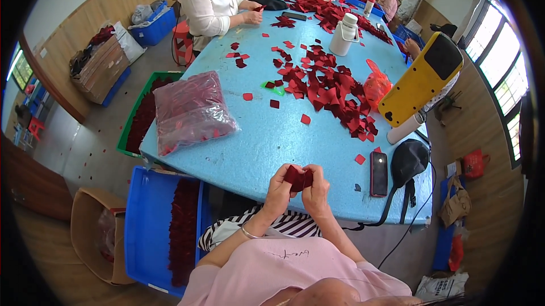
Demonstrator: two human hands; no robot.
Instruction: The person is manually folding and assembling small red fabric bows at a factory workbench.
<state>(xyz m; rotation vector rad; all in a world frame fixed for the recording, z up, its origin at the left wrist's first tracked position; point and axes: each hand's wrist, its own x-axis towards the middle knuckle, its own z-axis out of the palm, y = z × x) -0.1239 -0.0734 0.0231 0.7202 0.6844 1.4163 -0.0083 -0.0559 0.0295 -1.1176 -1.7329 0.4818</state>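
Between my two hands, over the near edge of the blue table, I hold a small dark red cloth pouch (298, 179). My left hand (279, 188) pinches its left side and my right hand (315, 190) grips the right side, thumbs close together at the top. Ahead of them a loose heap of red cloth pieces (335, 93) spreads over the table (255, 153), with single pieces scattered around it. To the left lies a clear plastic bag (193, 110) full of dark red pieces.
Below left, a blue crate (149, 215) holds a row of dark red pieces, beside an open cardboard box (93, 232). On the right are a phone (378, 174), a black cap-like pouch (410, 162) and a yellow device (421, 79). A white flask (343, 36) stands farther back. People work along the table.
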